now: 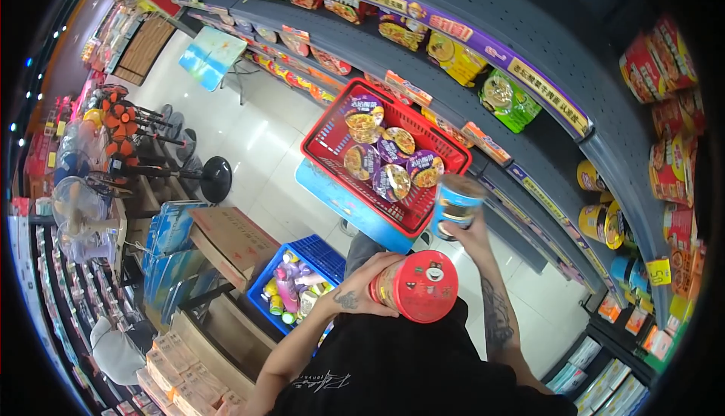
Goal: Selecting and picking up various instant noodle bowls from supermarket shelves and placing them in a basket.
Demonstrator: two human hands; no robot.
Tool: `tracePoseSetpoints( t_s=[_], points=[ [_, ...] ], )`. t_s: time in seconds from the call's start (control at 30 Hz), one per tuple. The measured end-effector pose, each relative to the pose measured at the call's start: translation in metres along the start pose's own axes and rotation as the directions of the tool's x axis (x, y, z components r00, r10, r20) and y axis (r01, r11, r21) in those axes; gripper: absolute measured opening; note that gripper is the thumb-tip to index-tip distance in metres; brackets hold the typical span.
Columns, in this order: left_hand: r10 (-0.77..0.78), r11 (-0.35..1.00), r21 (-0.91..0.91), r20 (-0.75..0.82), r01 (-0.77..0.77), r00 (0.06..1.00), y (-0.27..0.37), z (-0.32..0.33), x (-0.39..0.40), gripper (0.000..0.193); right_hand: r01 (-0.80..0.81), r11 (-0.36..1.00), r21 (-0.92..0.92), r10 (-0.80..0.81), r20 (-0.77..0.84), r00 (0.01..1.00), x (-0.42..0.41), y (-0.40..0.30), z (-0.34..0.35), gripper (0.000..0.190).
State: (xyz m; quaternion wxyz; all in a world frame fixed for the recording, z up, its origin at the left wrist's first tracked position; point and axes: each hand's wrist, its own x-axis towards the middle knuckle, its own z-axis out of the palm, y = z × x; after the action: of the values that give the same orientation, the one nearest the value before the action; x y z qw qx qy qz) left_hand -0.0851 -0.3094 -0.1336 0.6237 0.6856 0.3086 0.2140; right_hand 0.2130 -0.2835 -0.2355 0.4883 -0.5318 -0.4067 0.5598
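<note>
Close to my chest, my left hand [365, 291] grips a cup-shaped tub with a round red lid [427, 286]; a cartoon animal and writing are printed on the lid. My right hand [471, 235] is wrapped around a blue cylindrical container [456, 205], held upright-tilted by the near right corner of a red plastic shopping basket [317, 150]. Several purple-lidded instant noodle cups [392, 182] lie inside that basket. The basket rests on a small blue folding table [317, 181] in front of me.
Shelves on the right carry bagged instant noodles [510, 99] and yellow noodle tubs [601, 223]. A blue plastic crate [317, 246] of bottles stands at my left, beside a cardboard box [232, 240]. Electric fans [122, 121] and another folding table [212, 56] stand farther left.
</note>
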Motion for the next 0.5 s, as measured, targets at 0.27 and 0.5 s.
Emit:
tracePoseSetpoints(
  t_s=[0.27,0.5],
  points=[
    [-0.218,0.976,-0.097,-0.329,0.197,0.919,0.002,-0.008,-0.058,0.109,-0.592,0.785,0.184,0.512,0.345,0.787,0.085,0.097,0.075,0.049],
    [-0.356,0.928,-0.259,-0.397,0.269,0.846,-0.023,-0.017,-0.088,0.114,-0.731,0.614,0.299,0.706,0.207,0.677,0.159,0.178,0.104,0.055]
  ],
)
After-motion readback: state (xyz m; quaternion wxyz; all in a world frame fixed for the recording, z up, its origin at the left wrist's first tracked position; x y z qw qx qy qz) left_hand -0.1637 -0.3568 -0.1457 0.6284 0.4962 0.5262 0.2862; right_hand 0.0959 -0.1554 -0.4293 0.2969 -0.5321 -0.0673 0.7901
